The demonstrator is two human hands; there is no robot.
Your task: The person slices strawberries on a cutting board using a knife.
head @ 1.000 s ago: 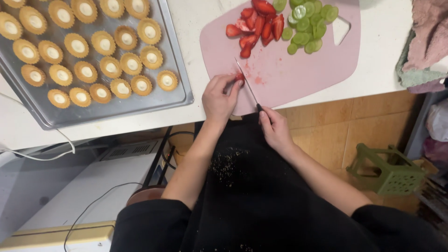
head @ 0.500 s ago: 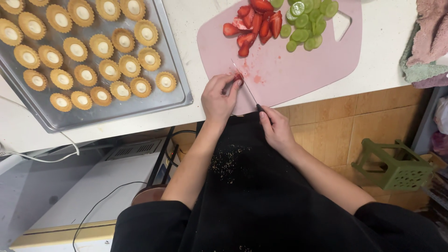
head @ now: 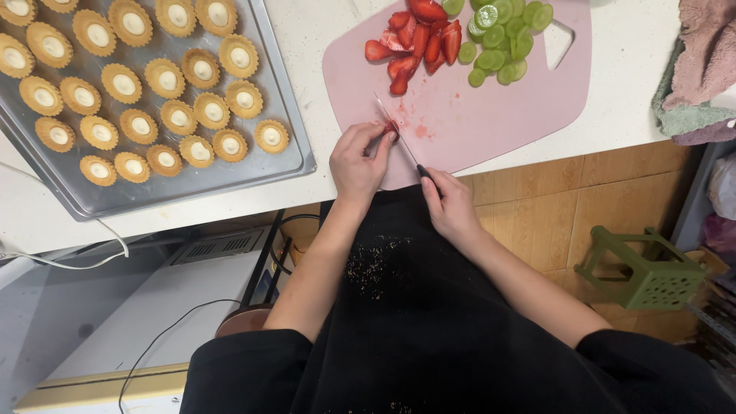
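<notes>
White tabletop [head: 613, 126] runs across the far side of the view, with wooden cabinet fronts and a green plastic crate [head: 642, 270] on the floor nearer by. Nearest the person, the right hand [head: 452, 205] has its fingers wrapped shut around the dark handle of a knife [head: 401, 138], and the left hand [head: 359, 159] pinches a small strawberry piece [head: 392, 126] with its fingertips at the near edge of a pink cutting board [head: 491, 115]. The blade's long axis runs diagonally, handle near and right, tip pointing far and left, past the piece being held. Farther along the board lie a heap of cut strawberries [head: 418, 42] and a heap of green grape slices [head: 502, 34], so much of the cutting looks done, with this piece seemingly among the last. Off to the left sits a metal tray [head: 284, 146] of filled tartlet shells [head: 146, 77], none yet topped with fruit.
</notes>
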